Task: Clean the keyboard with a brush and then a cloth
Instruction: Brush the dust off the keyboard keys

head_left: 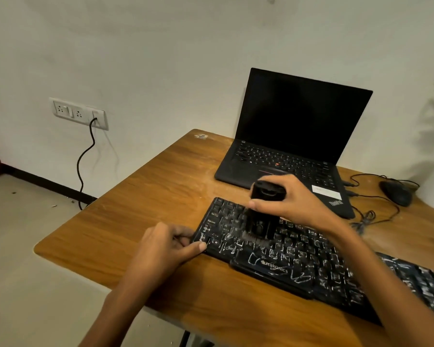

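Nearest to me the left grip (166, 246) comes up from the bottom edge on a bare forearm, knuckles up. Its thumb lies straight along the front left corner of the keyboard (311, 266) and its fingers curl against the left end, so it pinches that corner. Further out, the right grip (293, 199) reaches in from the right with the wrist raised above the keys. It is clamped round the brush (263, 211), thumb across the near face and fingers wrapped behind. That brush is black and blocky with a rounded top, and it stands almost upright. Its bristles are blurred, but I can see them touching the keys on the left part of the board. I see the keyboard as a long, flat, black slab lying slantwise on the table (161, 186), its keycaps streaked all over with white smears and the word ZEBRONICS on its front lip. Beneath it the table has a warm wood grain with a dull sheen and a rounded corner. Beyond the right grip a matte black laptop (293, 136) stands open with a dark screen. Right of that a black corded mouse (396, 192) rests on the wood.
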Demonstrator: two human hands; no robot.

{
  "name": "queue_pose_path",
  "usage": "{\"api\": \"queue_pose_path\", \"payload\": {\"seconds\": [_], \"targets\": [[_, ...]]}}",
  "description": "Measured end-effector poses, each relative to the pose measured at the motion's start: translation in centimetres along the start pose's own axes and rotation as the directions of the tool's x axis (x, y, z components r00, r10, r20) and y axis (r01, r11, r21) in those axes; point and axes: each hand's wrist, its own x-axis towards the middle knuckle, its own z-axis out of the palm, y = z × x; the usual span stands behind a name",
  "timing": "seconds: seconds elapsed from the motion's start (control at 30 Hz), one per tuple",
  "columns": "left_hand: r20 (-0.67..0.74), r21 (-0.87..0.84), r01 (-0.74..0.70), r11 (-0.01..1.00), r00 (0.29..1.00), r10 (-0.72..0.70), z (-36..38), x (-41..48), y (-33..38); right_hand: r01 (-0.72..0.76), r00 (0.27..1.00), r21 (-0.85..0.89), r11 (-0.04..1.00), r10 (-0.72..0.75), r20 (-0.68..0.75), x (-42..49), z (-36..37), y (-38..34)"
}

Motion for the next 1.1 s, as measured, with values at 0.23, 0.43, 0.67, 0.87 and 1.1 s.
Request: {"api": "queue_pose_path", "payload": {"seconds": [0.23,0.43,0.67,0.87,1.1], "targets": [[-0.012,-0.051,-0.037,0.998,0.999,0.036,-0.2,0.0,0.2,0.137,0.99,0.092,0.986,-0.132,-0.053,3.7,5.0,-3.1],[-0.029,-0.036,-0.062,0.997,0.998,0.061,0.0,0.2,-0.2,0.0,0.999,-0.015,1.0,0.001,0.048,-0.5,0.4,-0.8],[-0.041,0.002,-0.111,0.994,0.993,0.111,-0.1,0.0,0.2,0.096,0.995,0.035,0.995,-0.096,-0.006,2.4,3.0,-3.0],[-0.012,-0.012,-0.151,0.988,0.989,0.151,0.0,0.1,-0.1,0.019,0.999,0.033,0.999,-0.02,0.045,0.6,1.9,-1.5],[0.0,-0.091,-0.082,0.993,0.997,0.082,-0.4,0.3,-0.2,0.036,0.999,0.086,0.996,-0.033,-0.041,1.4,1.3,-1.5]]}}
